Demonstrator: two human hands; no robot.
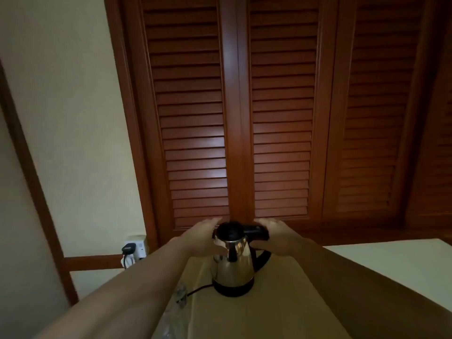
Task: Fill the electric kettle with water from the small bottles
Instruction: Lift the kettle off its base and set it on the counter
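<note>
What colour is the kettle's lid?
Black; the lid shows best in the head view.
</note>
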